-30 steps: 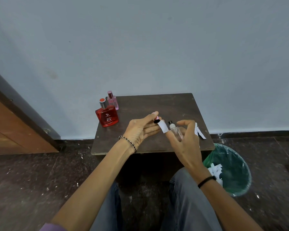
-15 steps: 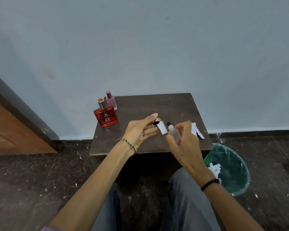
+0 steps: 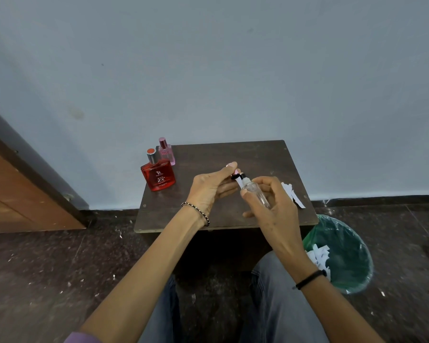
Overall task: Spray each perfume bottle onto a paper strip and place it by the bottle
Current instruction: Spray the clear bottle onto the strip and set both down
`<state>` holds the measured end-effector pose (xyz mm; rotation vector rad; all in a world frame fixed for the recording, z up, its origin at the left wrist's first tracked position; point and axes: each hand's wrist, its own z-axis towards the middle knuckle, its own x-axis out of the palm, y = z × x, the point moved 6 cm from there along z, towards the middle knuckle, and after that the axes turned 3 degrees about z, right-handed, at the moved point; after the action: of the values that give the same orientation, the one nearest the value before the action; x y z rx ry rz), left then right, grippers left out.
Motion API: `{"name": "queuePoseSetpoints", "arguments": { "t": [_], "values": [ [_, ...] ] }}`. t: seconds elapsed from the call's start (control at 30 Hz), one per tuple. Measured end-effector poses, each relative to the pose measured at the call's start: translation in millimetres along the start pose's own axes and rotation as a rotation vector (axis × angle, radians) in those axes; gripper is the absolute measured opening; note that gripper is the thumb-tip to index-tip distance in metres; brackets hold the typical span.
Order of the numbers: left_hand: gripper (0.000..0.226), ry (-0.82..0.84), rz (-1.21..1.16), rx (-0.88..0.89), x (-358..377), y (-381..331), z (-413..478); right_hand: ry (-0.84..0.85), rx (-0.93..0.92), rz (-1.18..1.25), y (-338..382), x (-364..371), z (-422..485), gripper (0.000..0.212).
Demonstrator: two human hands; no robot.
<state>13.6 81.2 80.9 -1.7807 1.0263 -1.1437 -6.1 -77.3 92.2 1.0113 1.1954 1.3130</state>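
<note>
Over the small dark table, my right hand grips a clear spray bottle, tilted with its white nozzle pointing left. My left hand pinches a white paper strip and what looks like a small black cap right at that nozzle. At the table's back left stands a red perfume bottle, with a small pink bottle just behind it. Loose white paper strips lie near the table's right edge.
A green-lined waste bin holding used paper strips stands on the floor at the table's right front corner. A wooden door is at the left. The wall runs close behind the table. My knees are below the front edge.
My right hand has brought the clear bottle left and closer to the strip, so the nozzle now almost touches it. My left hand has hardly moved.
</note>
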Motion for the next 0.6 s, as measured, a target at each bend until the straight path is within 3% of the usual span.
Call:
{"name": "queuePoseSetpoints", "arguments": {
  "t": [0.27, 0.4, 0.6],
  "values": [
    [0.039, -0.011, -0.009, 0.037, -3, -4, 2, 0.012, 0.034, -0.046, -8, 0, 9, 0.024],
    [0.037, 0.002, 0.048, 0.039, -1, -4, 3, 0.073, 0.053, -0.098, -12, 5, 12, 0.04],
    [0.026, 0.065, 0.112, 0.012, 6, -1, 5, 0.059, 0.12, 0.123, -16, 11, 17, 0.03]
  ]
}}
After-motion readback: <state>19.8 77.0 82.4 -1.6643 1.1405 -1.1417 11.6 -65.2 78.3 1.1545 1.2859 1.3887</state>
